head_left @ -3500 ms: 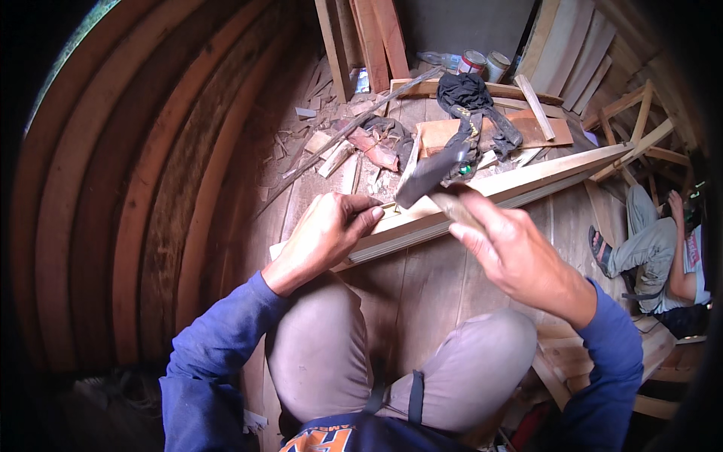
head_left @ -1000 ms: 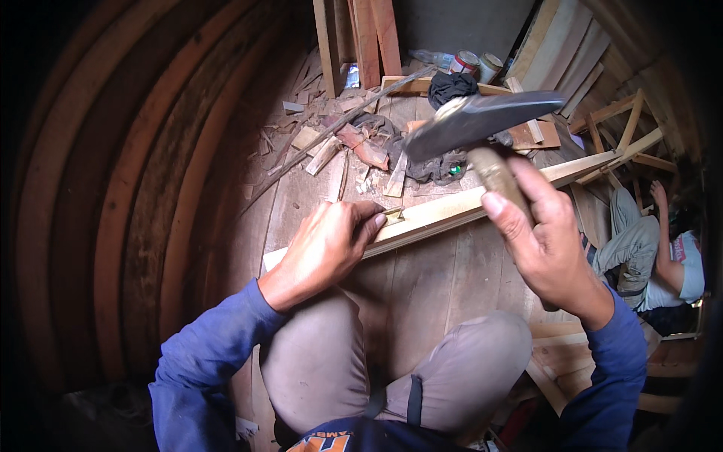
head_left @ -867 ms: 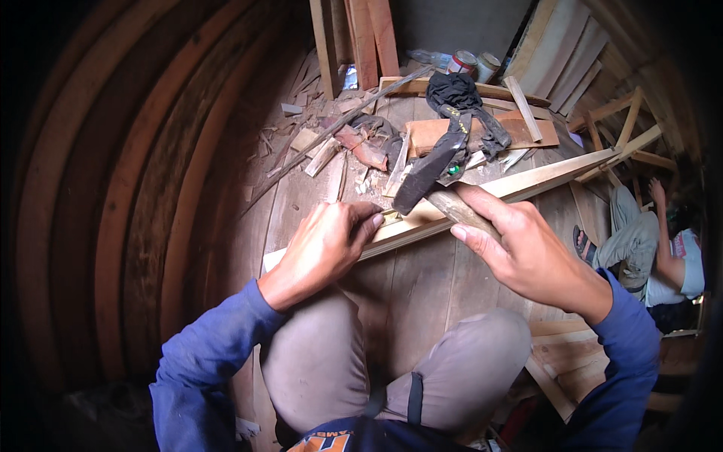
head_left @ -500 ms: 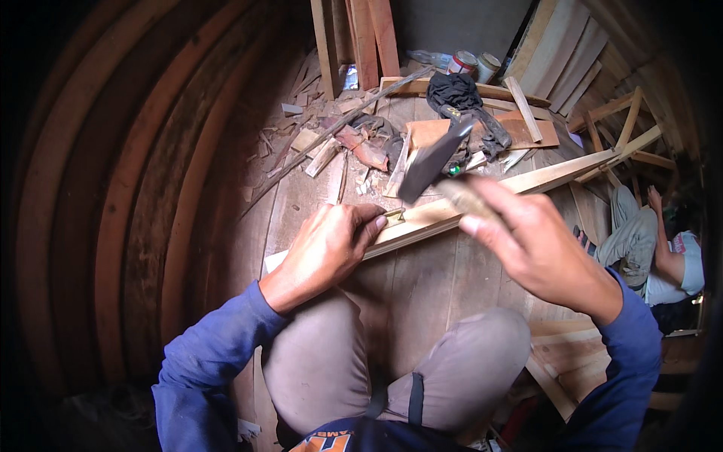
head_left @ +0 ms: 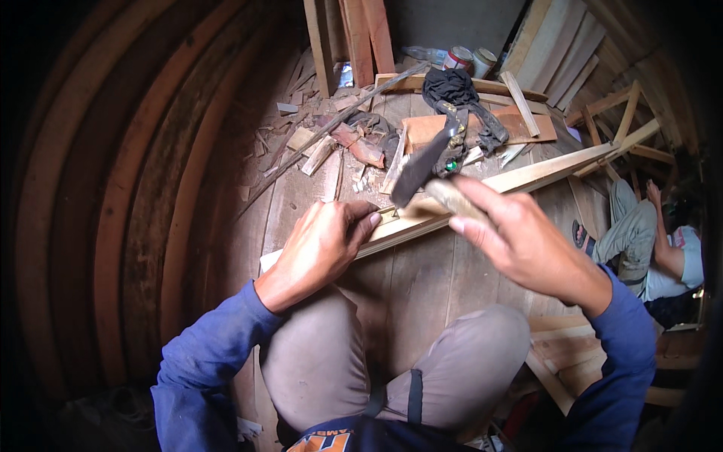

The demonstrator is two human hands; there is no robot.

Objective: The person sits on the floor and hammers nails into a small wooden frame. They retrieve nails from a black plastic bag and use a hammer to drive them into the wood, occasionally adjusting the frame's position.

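My right hand (head_left: 527, 237) is wrapped round the pale wooden handle of a hammer (head_left: 419, 172). Its dark head, a little blurred, hangs just above a long pale wooden batten (head_left: 542, 167). The batten lies slantwise before my knees, from lower left to upper right. On its left part sits a small brass-coloured metal plate (head_left: 388, 217), which looks like a hinge, with a thin upright nail or screw at its right end. My left hand (head_left: 320, 239) pinches the plate between thumb and forefinger; its other fingers are curled and partly hidden.
Wood scraps (head_left: 320, 154) and a dark cloth (head_left: 450, 89) lie on the plank floor beyond the batten. Paint cans (head_left: 458, 59) stand at the back. Curved wooden ribs (head_left: 151, 188) line the left side. At the right sits another person (head_left: 636, 233), near a wooden frame (head_left: 633, 124).
The hammer head has come down slightly toward the plate, and my right hand has shifted a little left. My left hand keeps its pinch on the plate.
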